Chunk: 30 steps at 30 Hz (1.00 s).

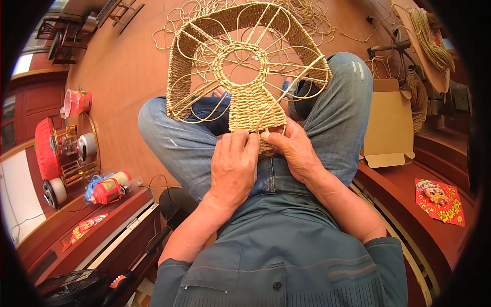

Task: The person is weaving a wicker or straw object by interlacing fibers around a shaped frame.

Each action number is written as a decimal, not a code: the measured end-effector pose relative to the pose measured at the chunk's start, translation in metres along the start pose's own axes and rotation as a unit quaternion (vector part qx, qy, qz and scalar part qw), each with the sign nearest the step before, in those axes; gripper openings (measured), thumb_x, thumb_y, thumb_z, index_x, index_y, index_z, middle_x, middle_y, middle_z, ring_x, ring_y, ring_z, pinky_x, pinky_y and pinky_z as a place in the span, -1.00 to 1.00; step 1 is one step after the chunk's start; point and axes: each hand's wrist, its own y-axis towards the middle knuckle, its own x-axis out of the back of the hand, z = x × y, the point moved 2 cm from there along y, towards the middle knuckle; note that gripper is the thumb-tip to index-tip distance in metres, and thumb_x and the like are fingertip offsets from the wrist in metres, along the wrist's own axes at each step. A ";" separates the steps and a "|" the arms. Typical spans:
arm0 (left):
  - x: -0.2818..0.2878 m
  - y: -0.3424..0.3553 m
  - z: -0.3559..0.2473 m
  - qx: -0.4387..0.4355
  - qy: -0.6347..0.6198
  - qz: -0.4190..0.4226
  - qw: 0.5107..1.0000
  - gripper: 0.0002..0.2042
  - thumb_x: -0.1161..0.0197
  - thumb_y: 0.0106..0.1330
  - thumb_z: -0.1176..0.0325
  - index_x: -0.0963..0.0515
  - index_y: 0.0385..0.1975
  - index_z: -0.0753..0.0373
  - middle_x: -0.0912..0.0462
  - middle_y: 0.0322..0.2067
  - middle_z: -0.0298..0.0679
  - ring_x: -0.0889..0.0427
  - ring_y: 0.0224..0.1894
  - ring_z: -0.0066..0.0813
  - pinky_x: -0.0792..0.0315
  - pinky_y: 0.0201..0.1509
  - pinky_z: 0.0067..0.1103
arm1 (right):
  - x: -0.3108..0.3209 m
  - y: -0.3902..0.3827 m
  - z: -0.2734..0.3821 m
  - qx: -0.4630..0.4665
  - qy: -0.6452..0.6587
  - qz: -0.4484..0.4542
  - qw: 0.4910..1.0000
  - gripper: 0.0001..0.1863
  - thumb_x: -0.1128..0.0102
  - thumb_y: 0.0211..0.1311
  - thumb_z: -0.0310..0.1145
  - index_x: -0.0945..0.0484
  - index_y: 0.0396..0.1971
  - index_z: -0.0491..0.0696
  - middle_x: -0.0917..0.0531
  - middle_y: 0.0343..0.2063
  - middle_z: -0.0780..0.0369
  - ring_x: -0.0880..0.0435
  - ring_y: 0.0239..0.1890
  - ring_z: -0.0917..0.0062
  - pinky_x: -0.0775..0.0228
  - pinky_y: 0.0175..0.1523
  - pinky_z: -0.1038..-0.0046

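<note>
A straw-coloured woven frame point(255, 108) rests over my legs, with a curved basketry rim, thin looped cords and a central ring. Its dense woven panel points toward me. My left hand point(232, 169) grips the panel's lower edge from the left, fingers curled and pressed together at the weave. My right hand point(294, 153) holds the same edge from the right, thumb on top beside my left fingertips and fingers hidden behind. A few cord ends lie between the two hands.
Loose cord point(312, 18) lies on the floor behind the frame. A cardboard box point(386, 123) and hanging cord bundles point(431, 43) are at my right. A red bucket point(77, 102), cushioned stand point(48, 148) and red-and-blue containers point(107, 189) are at my left. Chairs point(61, 36) stand farther back.
</note>
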 end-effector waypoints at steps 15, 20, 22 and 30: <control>-0.004 -0.002 0.012 0.145 -0.259 -0.082 0.952 -0.85 -0.46 0.24 0.59 -0.65 -0.25 0.27 -0.65 -0.31 -0.21 -0.63 -0.22 -0.23 -0.52 -0.10 -0.36 | -0.004 0.002 -0.001 -0.056 0.020 -0.006 0.998 -0.67 -0.35 0.39 -0.42 -0.59 0.12 -0.08 -0.76 -0.12 0.36 -0.68 -0.24 0.73 -0.49 -0.21 0.62; -0.003 -0.001 0.013 0.138 -0.255 -0.068 0.955 -0.84 -0.45 0.25 0.59 -0.65 -0.22 0.28 -0.65 -0.29 -0.20 -0.64 -0.20 -0.21 -0.52 -0.08 -0.34 | -0.011 -0.003 -0.006 -0.049 0.038 -0.042 0.997 -0.64 -0.34 0.41 -0.42 -0.55 0.16 -0.04 -0.74 -0.11 0.37 -0.66 -0.25 0.74 -0.49 -0.22 0.61; -0.003 -0.001 0.013 0.137 -0.258 -0.071 0.954 -0.84 -0.45 0.25 0.59 -0.65 -0.22 0.28 -0.65 -0.29 -0.20 -0.64 -0.19 -0.19 -0.52 -0.07 -0.33 | -0.015 -0.007 -0.011 -0.027 0.035 -0.064 0.997 -0.63 -0.32 0.43 -0.41 -0.53 0.18 -0.04 -0.73 -0.09 0.36 -0.66 -0.24 0.75 -0.49 -0.21 0.61; -0.004 -0.002 0.016 0.143 -0.271 -0.072 0.949 -0.85 -0.45 0.25 0.57 -0.65 -0.22 0.29 -0.66 -0.29 -0.18 -0.64 -0.16 -0.15 -0.53 -0.04 -0.32 | -0.012 -0.007 -0.009 -0.029 0.115 -0.071 0.990 -0.64 -0.27 0.44 -0.42 -0.52 0.18 -0.06 -0.71 -0.03 0.33 -0.66 -0.07 0.65 -0.51 0.03 0.53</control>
